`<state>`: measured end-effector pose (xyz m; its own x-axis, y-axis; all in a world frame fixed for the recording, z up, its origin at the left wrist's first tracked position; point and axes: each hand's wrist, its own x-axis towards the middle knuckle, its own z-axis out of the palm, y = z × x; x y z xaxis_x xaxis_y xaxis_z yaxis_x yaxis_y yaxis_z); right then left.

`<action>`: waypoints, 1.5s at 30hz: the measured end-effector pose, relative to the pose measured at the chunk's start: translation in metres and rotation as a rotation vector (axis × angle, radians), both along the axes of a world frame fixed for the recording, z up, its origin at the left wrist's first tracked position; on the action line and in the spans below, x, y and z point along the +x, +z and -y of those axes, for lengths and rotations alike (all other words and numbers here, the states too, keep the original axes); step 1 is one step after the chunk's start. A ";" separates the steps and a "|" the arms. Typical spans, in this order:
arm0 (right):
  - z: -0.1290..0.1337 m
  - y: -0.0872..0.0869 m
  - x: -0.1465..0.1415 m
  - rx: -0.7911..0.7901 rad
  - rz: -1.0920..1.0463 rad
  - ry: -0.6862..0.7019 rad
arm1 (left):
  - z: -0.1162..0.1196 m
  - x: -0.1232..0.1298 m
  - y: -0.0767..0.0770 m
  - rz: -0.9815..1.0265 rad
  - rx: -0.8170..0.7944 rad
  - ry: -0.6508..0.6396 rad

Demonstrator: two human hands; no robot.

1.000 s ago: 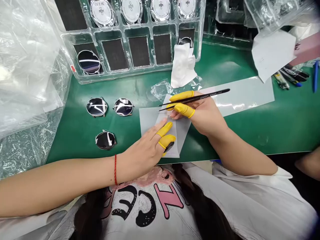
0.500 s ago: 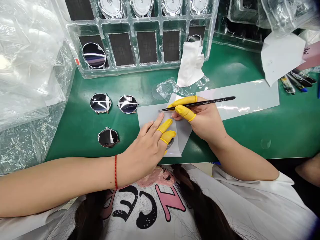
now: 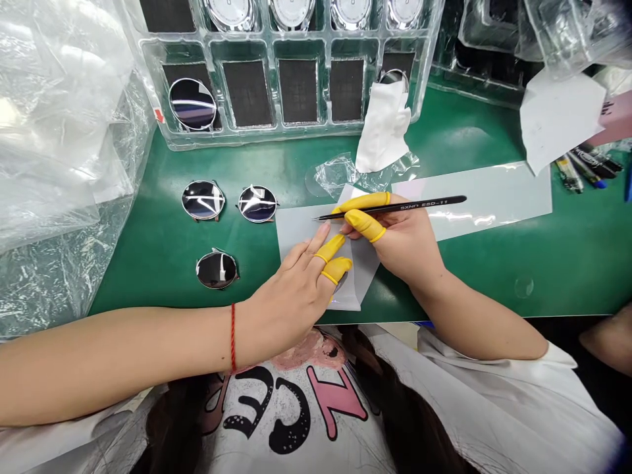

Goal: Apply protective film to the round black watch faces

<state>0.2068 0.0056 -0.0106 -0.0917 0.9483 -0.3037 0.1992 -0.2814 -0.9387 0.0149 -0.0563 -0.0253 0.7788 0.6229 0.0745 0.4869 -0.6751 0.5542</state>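
My right hand [image 3: 399,240], with yellow finger cots on its thumb and index finger, grips black tweezers [image 3: 434,201]. Their thin tips point left, just above the tip of a left-hand finger. My left hand [image 3: 291,289] also wears yellow finger cots and rests low over a white paper [image 3: 351,299] and a translucent sheet [image 3: 291,227]. Under its thumb shows the edge of a round dark piece [image 3: 342,282], apparently a watch head, mostly hidden by the fingers. On the left lie three dark-faced watch heads [image 3: 203,200].
Behind my hands stands a clear compartment tray [image 3: 266,135] holding several round watch heads. A white cloth [image 3: 382,128] hangs over its front edge beside crumpled clear film [image 3: 336,172]. Plastic bags [image 3: 59,145] cover the left; pens [image 3: 587,164] lie at right.
The whole view has shifted slightly, so the tray and watch heads appear a little further right. Both hands and the tweezers keep nearly the same position over the sheet.
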 end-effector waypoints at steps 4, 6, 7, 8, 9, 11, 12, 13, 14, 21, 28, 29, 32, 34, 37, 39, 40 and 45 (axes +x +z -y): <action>0.001 -0.002 -0.001 -0.018 -0.057 -0.012 | 0.000 -0.002 -0.001 0.009 0.007 -0.011; 0.001 0.000 -0.001 -0.062 -0.101 -0.005 | 0.003 -0.002 -0.004 0.022 -0.001 -0.008; 0.002 0.002 0.000 -0.083 -0.127 0.001 | 0.004 -0.002 -0.005 0.027 -0.014 -0.004; 0.003 0.005 0.001 -0.098 -0.153 0.007 | 0.005 -0.002 -0.006 0.033 -0.030 0.004; 0.003 0.008 0.003 -0.108 -0.182 0.013 | 0.005 -0.002 -0.007 0.039 -0.045 0.012; 0.005 0.017 0.008 -0.109 -0.247 0.019 | 0.002 -0.001 -0.006 0.064 -0.086 0.027; 0.006 0.022 0.011 -0.102 -0.282 0.018 | -0.002 -0.001 -0.003 0.090 -0.118 0.037; 0.006 0.026 0.014 -0.090 -0.317 0.011 | -0.007 -0.001 0.000 0.128 -0.164 0.046; 0.007 0.030 0.017 -0.076 -0.346 0.003 | -0.012 -0.001 0.004 0.175 -0.222 0.060; 0.007 0.045 0.027 0.024 -0.343 0.014 | -0.038 -0.005 0.014 0.545 -0.527 0.359; 0.007 0.044 0.022 -0.014 -0.345 0.043 | -0.038 -0.003 0.016 0.675 -0.647 0.388; 0.006 0.043 0.022 -0.026 -0.340 0.036 | -0.038 -0.003 0.018 0.677 -0.666 0.388; 0.003 0.042 0.023 -0.041 -0.322 0.011 | -0.038 -0.003 0.020 0.674 -0.688 0.395; 0.001 0.041 0.024 -0.036 -0.307 -0.008 | -0.038 -0.004 0.021 0.671 -0.685 0.405; 0.000 0.039 0.026 -0.017 -0.293 -0.018 | -0.037 -0.004 0.020 0.680 -0.675 0.422; -0.001 0.037 0.028 -0.007 -0.296 -0.020 | -0.037 -0.004 0.021 0.694 -0.674 0.423; -0.002 0.036 0.029 -0.003 -0.299 -0.023 | -0.037 -0.004 0.021 0.698 -0.674 0.423; -0.004 0.033 0.029 0.014 -0.264 -0.044 | -0.037 -0.003 0.022 0.677 -0.678 0.436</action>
<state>0.2356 0.0094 0.0222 -0.1241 0.9572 -0.2615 -0.0653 -0.2709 -0.9604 0.0119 -0.0190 -0.0033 0.4037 0.9130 -0.0590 0.0608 0.0376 0.9974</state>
